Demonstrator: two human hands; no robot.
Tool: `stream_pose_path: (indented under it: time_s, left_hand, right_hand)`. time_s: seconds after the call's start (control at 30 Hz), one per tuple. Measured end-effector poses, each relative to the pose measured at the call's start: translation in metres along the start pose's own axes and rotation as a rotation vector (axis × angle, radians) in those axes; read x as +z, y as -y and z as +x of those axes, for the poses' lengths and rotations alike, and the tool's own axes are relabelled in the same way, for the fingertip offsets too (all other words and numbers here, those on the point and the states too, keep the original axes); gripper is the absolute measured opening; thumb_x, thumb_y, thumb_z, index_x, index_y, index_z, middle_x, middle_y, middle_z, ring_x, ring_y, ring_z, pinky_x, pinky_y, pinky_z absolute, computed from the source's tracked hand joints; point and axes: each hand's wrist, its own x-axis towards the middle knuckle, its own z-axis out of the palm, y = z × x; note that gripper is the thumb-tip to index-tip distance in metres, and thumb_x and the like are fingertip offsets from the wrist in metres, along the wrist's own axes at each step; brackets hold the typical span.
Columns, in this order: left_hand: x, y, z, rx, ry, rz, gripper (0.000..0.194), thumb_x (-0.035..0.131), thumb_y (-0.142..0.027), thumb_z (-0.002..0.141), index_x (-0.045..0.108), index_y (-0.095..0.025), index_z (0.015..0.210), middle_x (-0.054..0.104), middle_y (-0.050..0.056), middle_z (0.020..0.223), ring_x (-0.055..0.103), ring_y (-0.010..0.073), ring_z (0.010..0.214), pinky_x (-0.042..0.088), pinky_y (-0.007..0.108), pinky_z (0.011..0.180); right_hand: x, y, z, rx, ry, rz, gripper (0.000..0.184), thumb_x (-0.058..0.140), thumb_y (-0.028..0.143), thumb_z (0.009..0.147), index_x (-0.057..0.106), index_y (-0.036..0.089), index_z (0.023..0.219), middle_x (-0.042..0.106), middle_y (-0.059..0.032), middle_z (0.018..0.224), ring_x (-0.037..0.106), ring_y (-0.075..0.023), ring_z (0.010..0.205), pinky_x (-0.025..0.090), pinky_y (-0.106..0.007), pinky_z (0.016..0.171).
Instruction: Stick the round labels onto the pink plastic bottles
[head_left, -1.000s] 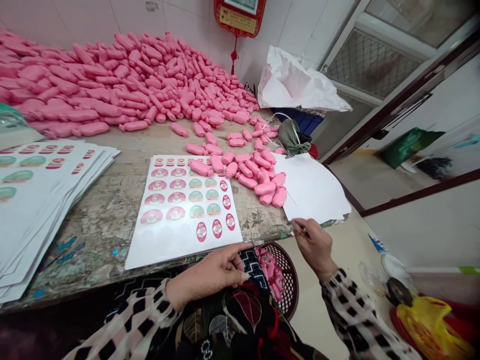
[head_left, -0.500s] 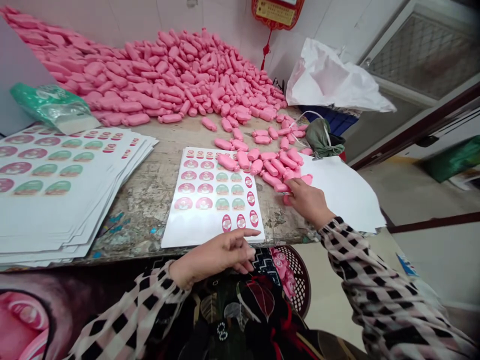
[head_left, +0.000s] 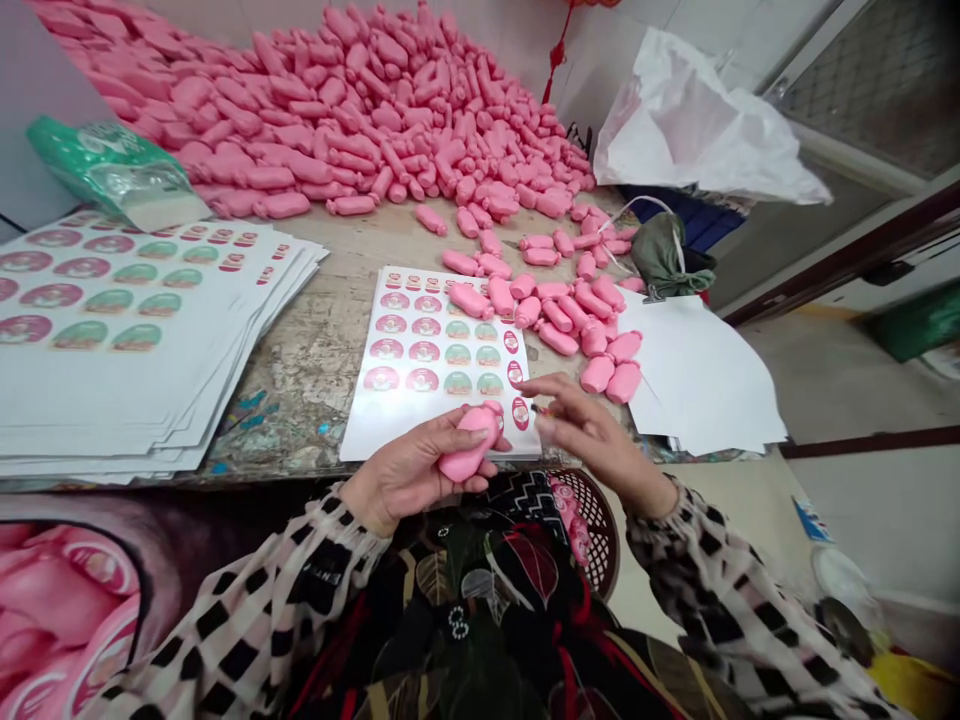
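My left hand [head_left: 420,465] is closed round a pink sausage-shaped piece [head_left: 469,447] with a knob at its upper end, held over the near edge of the sticker sheets. To its right, my right hand [head_left: 592,435] hovers with thumb and fingers drawn together. A small dark tip [head_left: 535,408] pokes out between them; what it belongs to is hidden. Under the hands lies a stack of sticker sheets [head_left: 420,420] printed with pink and green labels. Loose pink pieces [head_left: 559,312] are scattered just beyond it, some overlapping the sheets.
A large heap of pink pieces [head_left: 360,110] fills the table's back. Another sticker stack [head_left: 135,400] is at left under a green plastic bag [head_left: 105,170]. White sheets [head_left: 705,375] lie at right. Below stand a brown basket [head_left: 609,530] and a container of labelled pieces [head_left: 67,600].
My right hand has come left from the loose pieces toward my left hand. My left hand, empty before, now holds a pink piece. The view has tilted down slightly.
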Motion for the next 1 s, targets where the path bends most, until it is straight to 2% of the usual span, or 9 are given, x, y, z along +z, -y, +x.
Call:
stream_pose_path:
  time_s: [0.1,0.23,0.3,0.37,0.43,0.53,0.63,0.8,1.0]
  left_hand:
    - [-0.001,-0.008,-0.008,0.181,-0.130,0.077,0.045,0.069,-0.013,0.068,0.051,-0.019,0.109,0.062,0.002,0.086,0.061,0.0108,0.068,0.050,0.023,0.062]
    - [-0.006,-0.012,-0.012,0.352,-0.420,0.324,0.042,0.070,-0.019,0.064,0.046,-0.022,0.098,0.057,-0.003,0.075,0.060,0.0120,0.062,0.047,0.024,0.058]
    - [-0.010,-0.011,-0.011,0.398,-0.587,0.603,0.038,0.068,-0.024,0.065,0.044,-0.023,0.094,0.058,-0.002,0.080,0.058,0.0129,0.060,0.044,0.025,0.055]
    - [-0.014,-0.010,-0.010,0.398,-0.734,0.982,0.031,0.064,-0.027,0.067,0.047,-0.022,0.093,0.060,0.002,0.087,0.059,0.0168,0.067,0.043,0.028,0.058]
    - [-0.016,-0.009,-0.008,0.355,-0.806,1.336,0.028,0.059,-0.030,0.071,0.050,-0.022,0.096,0.062,0.005,0.089,0.059,0.0219,0.075,0.042,0.032,0.063]
    - [-0.015,-0.009,-0.005,0.223,-0.792,1.623,0.030,0.052,-0.033,0.076,0.049,-0.023,0.104,0.063,0.006,0.085,0.060,0.0255,0.079,0.040,0.033,0.064]
    - [-0.013,-0.010,-0.002,0.130,-0.758,1.695,0.035,0.054,-0.035,0.075,0.049,-0.024,0.109,0.064,0.007,0.085,0.061,0.0264,0.081,0.040,0.032,0.064]
    - [-0.015,-0.012,0.000,0.137,-0.714,1.673,0.042,0.055,-0.035,0.074,0.048,-0.023,0.114,0.063,0.011,0.089,0.060,0.0306,0.084,0.040,0.037,0.068]
    - [-0.020,-0.011,0.002,0.163,-0.695,1.703,0.043,0.055,-0.035,0.075,0.048,-0.024,0.116,0.063,0.010,0.095,0.060,0.0292,0.087,0.040,0.035,0.068]
  right_hand:
    - [0.013,-0.024,0.008,0.141,-0.128,-0.127,0.026,0.043,0.037,0.089,0.064,0.023,0.097,0.061,-0.0029,0.089,0.057,-0.0160,0.084,0.045,-0.032,0.077]
    - [0.044,-0.040,0.014,0.144,-0.160,-0.341,0.019,0.048,0.034,0.087,0.063,0.024,0.092,0.063,-0.0017,0.089,0.057,-0.0161,0.081,0.041,-0.029,0.072]
    - [0.054,-0.037,0.016,0.125,-0.167,-0.432,0.018,0.047,0.033,0.087,0.062,0.024,0.091,0.062,-0.0015,0.090,0.057,-0.0159,0.081,0.039,-0.028,0.070]
    - [0.059,-0.031,0.018,0.117,-0.153,-0.524,0.019,0.046,0.033,0.088,0.062,0.024,0.089,0.061,-0.0018,0.090,0.057,-0.0156,0.079,0.037,-0.027,0.065]
    - [0.061,-0.027,0.021,0.121,-0.134,-0.600,0.020,0.044,0.034,0.089,0.062,0.024,0.090,0.059,-0.0023,0.091,0.057,-0.0155,0.078,0.035,-0.026,0.062]
    - [0.062,-0.026,0.024,0.126,-0.106,-0.674,0.023,0.041,0.034,0.090,0.061,0.023,0.091,0.058,-0.0032,0.091,0.056,-0.0155,0.077,0.033,-0.026,0.060]
    - [0.061,-0.028,0.026,0.108,-0.079,-0.705,0.023,0.040,0.034,0.090,0.061,0.023,0.091,0.058,-0.0037,0.091,0.056,-0.0155,0.078,0.032,-0.026,0.060]
    - [0.057,-0.031,0.029,0.036,-0.032,-0.698,0.022,0.042,0.034,0.090,0.061,0.023,0.088,0.059,-0.0016,0.088,0.055,-0.0141,0.077,0.031,-0.026,0.059]
    - [0.052,-0.034,0.031,0.023,0.007,-0.635,0.020,0.045,0.034,0.089,0.062,0.023,0.087,0.059,-0.0008,0.087,0.055,-0.0132,0.078,0.032,-0.024,0.060]
